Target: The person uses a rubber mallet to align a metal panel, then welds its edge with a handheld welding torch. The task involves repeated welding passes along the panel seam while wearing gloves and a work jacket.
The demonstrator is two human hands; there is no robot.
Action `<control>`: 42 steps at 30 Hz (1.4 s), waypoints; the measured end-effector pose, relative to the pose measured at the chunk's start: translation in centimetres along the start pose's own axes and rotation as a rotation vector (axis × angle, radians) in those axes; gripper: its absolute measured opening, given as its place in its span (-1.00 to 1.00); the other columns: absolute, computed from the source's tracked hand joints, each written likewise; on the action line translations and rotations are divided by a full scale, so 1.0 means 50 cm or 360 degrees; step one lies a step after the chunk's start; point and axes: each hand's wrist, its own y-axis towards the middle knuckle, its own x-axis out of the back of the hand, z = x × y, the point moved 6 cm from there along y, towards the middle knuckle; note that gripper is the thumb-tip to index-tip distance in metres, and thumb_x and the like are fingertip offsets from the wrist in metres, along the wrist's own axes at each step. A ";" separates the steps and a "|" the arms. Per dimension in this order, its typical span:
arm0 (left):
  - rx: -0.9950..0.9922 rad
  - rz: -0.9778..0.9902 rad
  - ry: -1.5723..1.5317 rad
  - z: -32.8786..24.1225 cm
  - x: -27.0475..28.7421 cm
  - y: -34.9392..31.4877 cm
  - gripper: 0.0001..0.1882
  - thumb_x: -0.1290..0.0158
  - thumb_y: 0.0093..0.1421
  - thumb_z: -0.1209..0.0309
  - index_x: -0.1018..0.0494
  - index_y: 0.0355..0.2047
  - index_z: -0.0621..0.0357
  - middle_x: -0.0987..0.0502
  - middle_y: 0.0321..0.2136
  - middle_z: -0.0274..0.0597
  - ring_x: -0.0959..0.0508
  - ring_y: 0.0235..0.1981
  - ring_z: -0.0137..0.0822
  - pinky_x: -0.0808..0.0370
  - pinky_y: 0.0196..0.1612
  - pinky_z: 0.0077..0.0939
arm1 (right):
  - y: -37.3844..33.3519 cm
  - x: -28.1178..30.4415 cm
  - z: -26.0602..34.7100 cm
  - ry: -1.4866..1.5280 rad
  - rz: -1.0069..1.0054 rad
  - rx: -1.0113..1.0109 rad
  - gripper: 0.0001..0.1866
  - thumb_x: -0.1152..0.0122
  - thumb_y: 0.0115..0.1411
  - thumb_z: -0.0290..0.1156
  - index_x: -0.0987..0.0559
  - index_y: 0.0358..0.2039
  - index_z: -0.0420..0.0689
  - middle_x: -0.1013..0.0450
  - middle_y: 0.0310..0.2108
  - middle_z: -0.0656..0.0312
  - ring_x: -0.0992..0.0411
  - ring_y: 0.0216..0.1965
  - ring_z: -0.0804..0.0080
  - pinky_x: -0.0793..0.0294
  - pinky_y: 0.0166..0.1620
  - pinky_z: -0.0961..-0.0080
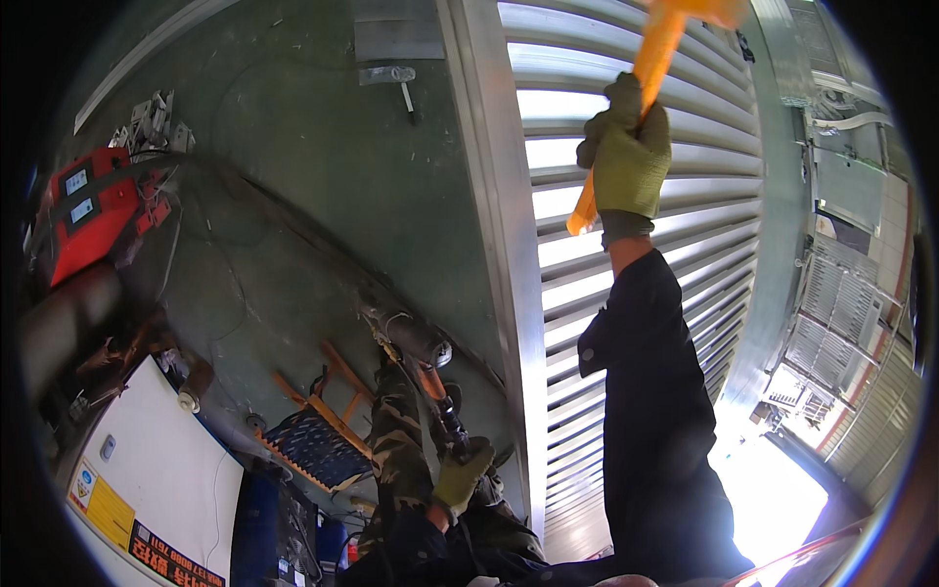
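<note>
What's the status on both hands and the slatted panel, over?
Right hand gripping orange tool, upper end cut off by frame. Left hand on black-and-orange tool. Slatted panel in view, partly hidden by right sleeve.

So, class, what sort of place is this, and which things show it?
Probably a metalworking workshop: there is a large slatted metal panel, a red machine with small screens, and an orange tool gripped in the gloved right hand.

Orange tool in right fingers. Right glove yellow-green, cuff grey. Slatted panel beneath: silvery, striped white and grey. Left glove yellow-green; black-and-orange tool in left fingers. Trousers beside left fingers: brown-green camouflage. Floor leftward: dark green.
</note>
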 end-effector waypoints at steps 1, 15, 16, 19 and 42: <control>-0.0016 -0.0003 -0.0020 -0.002 -0.001 0.003 -0.76 -0.42 0.38 0.41 -0.73 0.03 0.10 -0.70 -0.26 -0.44 -0.64 -0.28 -0.54 -0.57 -0.18 -0.49 | 0.007 -0.001 -0.023 -0.0131 -0.0053 -0.0025 -0.53 -0.32 0.57 0.07 -0.46 -0.17 -0.10 -0.46 -0.54 0.31 -0.43 -0.57 0.53 -0.46 -0.49 0.39; 0.0048 0.0006 -0.0024 -0.021 -0.007 0.019 -0.75 -0.43 0.37 0.42 -0.72 0.03 0.13 -0.72 -0.24 -0.38 -0.68 -0.28 -0.46 -0.62 -0.17 -0.44 | 0.050 -0.012 -0.065 -0.0430 -0.0026 -0.0402 -0.56 -0.34 0.56 0.06 -0.56 -0.14 -0.10 -0.39 -0.57 0.37 -0.33 -0.67 0.59 -0.32 -0.58 0.47; 0.0072 0.0024 -0.0041 -0.016 -0.007 0.021 -0.75 -0.43 0.37 0.42 -0.72 0.02 0.13 -0.72 -0.24 -0.38 -0.68 -0.27 -0.46 -0.62 -0.16 -0.44 | 0.065 -0.010 -0.053 -0.0276 -0.0052 -0.0323 -0.63 -0.32 0.59 -0.02 -0.57 -0.11 -0.10 -0.40 -0.57 0.36 -0.32 -0.67 0.60 -0.31 -0.58 0.50; 0.0019 0.0005 -0.0032 -0.033 -0.010 0.019 -0.74 -0.44 0.37 0.43 -0.72 0.03 0.13 -0.72 -0.23 -0.38 -0.69 -0.24 -0.46 -0.62 -0.14 -0.44 | 0.094 -0.039 0.036 -0.0203 -0.0155 -0.0002 -0.45 -0.31 0.56 0.15 -0.48 -0.25 -0.14 -0.41 -0.59 0.32 -0.37 -0.63 0.58 -0.37 -0.56 0.48; 0.0083 -0.0002 0.0010 -0.088 -0.007 0.005 -0.84 -0.36 0.41 0.45 -0.68 -0.03 0.08 -0.68 -0.33 -0.37 -0.69 -0.33 -0.43 -0.60 -0.19 -0.42 | 0.195 -0.067 -0.177 -0.1234 0.0060 -0.0546 -0.26 -0.01 0.53 0.36 -0.65 -0.02 -0.18 -0.69 -0.38 0.00 -0.72 -0.46 0.20 -0.68 -0.33 0.19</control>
